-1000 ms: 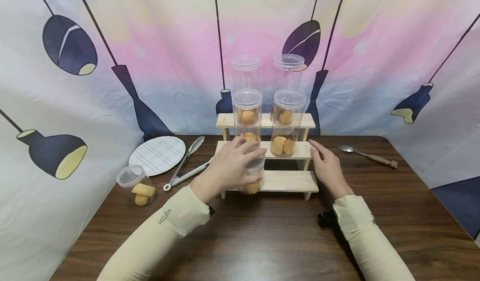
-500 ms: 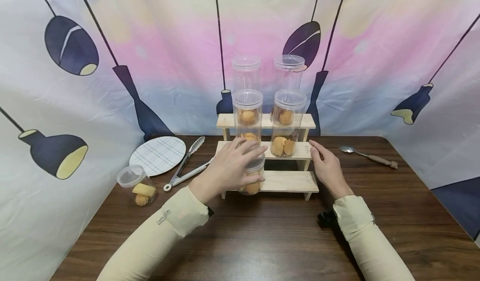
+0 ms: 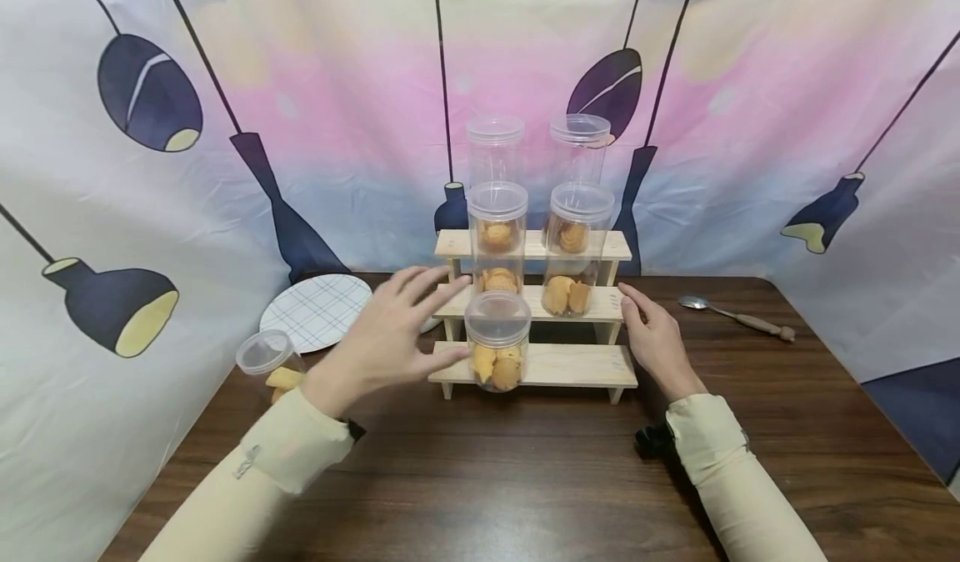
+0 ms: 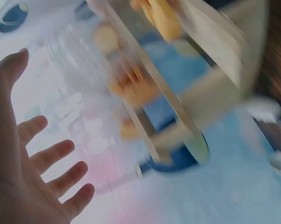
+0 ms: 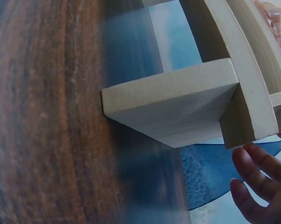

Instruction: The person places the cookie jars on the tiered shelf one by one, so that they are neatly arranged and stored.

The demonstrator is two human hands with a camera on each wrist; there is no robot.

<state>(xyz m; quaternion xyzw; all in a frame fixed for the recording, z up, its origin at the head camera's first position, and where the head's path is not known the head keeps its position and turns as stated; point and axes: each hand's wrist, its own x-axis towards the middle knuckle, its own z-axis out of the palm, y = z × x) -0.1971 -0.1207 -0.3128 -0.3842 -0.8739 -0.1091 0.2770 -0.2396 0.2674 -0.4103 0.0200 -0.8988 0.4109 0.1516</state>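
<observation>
My left hand [image 3: 375,337] is just left of a short clear jar [image 3: 498,320] of cookies on the bottom step of a wooden tiered shelf [image 3: 577,363]. Its spread fingers are apart from the jar and hold nothing, as the left wrist view also shows. Fingertips of my right hand [image 3: 658,345] rest at the right end of the shelf's middle step. Seen from the right wrist, those loosely bent fingers [image 5: 257,179] meet the shelf's end. Two taller lidded jars with cookies, a left one [image 3: 498,203] and a right one [image 3: 579,249], stand on the middle step.
Behind are two more lidded jars [image 3: 495,149] on the top step. At left lie a checked plate [image 3: 315,308] and another cookie jar [image 3: 266,353], partly behind my left arm. A wooden-handled spoon [image 3: 750,320] lies at right. A printed cloth hangs behind the table.
My left hand has let go of the short jar on the bottom step and moved left, now covering most of the tongs. The jar stays in place. My right hand stays at the shelf's end.
</observation>
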